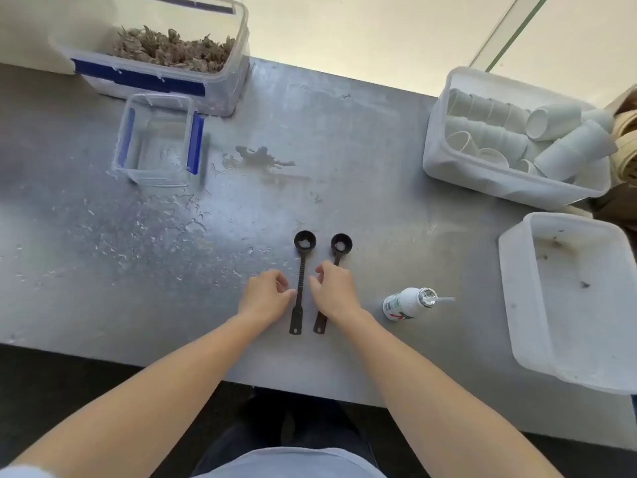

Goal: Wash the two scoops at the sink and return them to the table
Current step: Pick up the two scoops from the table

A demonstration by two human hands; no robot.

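Two black scoops lie side by side on the table, near its front edge, with their round bowls pointing away from the person and their handles pointing back. Each bowl holds a little white residue. The left scoop is in full view. The right scoop has the middle of its handle hidden under the right hand, which lies over it with curled fingers; whether that hand grips the handle I cannot tell. The left hand sits just beside the left scoop's handle, fingers loosely curled around nothing, thumb tip at the handle's edge.

Just right of the hands, a small white bottle with a straw lies on its side. Further right stands an empty white tub, and beyond it a tub of white cups. A puddle and scattered drops wet the table's middle and left. At the far left sit a small clear box with blue clips and a bigger box of dried leaves.
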